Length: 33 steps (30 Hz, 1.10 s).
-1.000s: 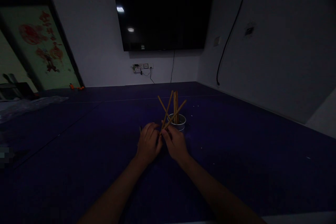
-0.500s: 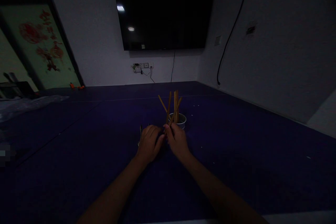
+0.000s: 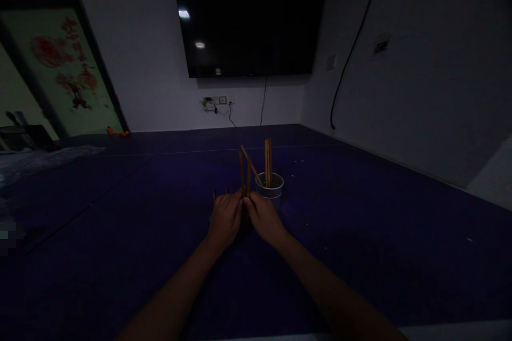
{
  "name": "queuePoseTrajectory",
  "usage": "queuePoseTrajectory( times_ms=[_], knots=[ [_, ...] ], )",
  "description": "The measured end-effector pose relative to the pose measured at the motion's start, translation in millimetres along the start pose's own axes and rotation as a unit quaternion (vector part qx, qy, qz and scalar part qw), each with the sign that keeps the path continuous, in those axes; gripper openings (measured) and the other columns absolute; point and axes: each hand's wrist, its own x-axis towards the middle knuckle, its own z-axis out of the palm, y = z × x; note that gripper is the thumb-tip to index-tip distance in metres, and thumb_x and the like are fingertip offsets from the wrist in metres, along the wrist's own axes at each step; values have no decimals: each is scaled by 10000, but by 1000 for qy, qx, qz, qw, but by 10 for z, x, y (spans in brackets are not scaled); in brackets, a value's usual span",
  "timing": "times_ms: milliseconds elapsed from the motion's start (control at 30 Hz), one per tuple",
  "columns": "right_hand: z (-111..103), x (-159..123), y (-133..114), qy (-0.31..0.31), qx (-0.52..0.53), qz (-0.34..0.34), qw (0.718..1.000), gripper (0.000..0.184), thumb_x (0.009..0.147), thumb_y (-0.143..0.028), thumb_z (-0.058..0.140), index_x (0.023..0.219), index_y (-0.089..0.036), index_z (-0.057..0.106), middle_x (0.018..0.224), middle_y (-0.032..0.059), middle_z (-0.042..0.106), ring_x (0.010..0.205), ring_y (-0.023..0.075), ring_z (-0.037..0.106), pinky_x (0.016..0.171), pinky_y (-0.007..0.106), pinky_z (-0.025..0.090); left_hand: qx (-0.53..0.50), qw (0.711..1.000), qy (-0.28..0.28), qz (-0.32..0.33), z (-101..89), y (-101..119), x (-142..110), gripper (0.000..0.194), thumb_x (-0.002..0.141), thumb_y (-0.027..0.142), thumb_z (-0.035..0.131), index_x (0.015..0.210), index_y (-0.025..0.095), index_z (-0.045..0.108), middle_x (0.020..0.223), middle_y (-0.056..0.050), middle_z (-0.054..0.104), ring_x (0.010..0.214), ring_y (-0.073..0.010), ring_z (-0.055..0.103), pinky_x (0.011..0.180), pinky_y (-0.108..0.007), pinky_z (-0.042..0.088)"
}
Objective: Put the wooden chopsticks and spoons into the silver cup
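My left hand (image 3: 225,217) and my right hand (image 3: 265,217) meet in front of me, fingers closed and thumbs near each other. One wooden chopstick (image 3: 241,170) rises nearly upright from the left hand's fingertips. A second chopstick (image 3: 248,175) stands close beside it, pinched by my right hand. Their lower ends are hidden by the hands. Just behind my right hand is a round metal cup (image 3: 275,195) holding several more chopsticks (image 3: 268,162); one leaning chopstick (image 3: 252,167) tilts left over its rim. Thin dark items (image 3: 215,195), mostly covered, poke out behind my left hand.
A dark blue surface (image 3: 160,213) stretches to the wall, with small white bits on its right part. Crumpled clear plastic (image 3: 52,162) lies at left. A black TV (image 3: 256,24) hangs above wall sockets (image 3: 218,100). A black cable (image 3: 354,53) runs down the right wall.
The two chopsticks, crossed at my right hand before, have moved left away from the cup and now stand side by side between both hands. My right hand shifted slightly left.
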Motion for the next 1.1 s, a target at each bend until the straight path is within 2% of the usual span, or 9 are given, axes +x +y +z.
queuePoseTrajectory(
  times_ms=[267,400,567,867,1100],
  knots=[
    [7,-4,31,3,-3,8,1000,266,939,-330,337,766,-203,495,685,11,582,600,138,532,583,254,386,-1,999,-38,-3,9,-1,1,371,923,211,294,1240,148,475,996,-117,659,911,-204,605,810,-378,436],
    [1,-3,42,3,-7,22,1000,277,937,-349,341,747,-205,484,658,3,569,583,135,527,569,247,384,-5,999,-50,-5,15,1,-7,390,914,204,319,1284,158,437,917,-95,673,832,-197,618,789,-372,447],
    [-5,1,70,1,-23,21,1000,306,937,-369,338,725,-205,486,655,7,570,591,137,536,580,251,396,-16,999,-48,-8,25,4,-22,417,895,191,365,1310,175,412,931,-92,673,813,-195,616,768,-358,462],
    [-17,5,71,11,-62,-2,998,346,938,-382,344,691,-205,507,674,18,587,637,146,550,605,265,392,-13,999,-39,-19,54,-28,-41,378,863,181,398,1232,159,483,914,-105,675,797,-205,617,712,-348,490],
    [-29,7,66,17,-84,-11,996,377,941,-395,337,689,-204,543,690,17,564,660,145,535,629,267,391,-35,998,-44,-34,57,-12,-32,384,852,175,425,1231,170,483,951,-100,680,823,-201,635,725,-341,506]
  ],
)
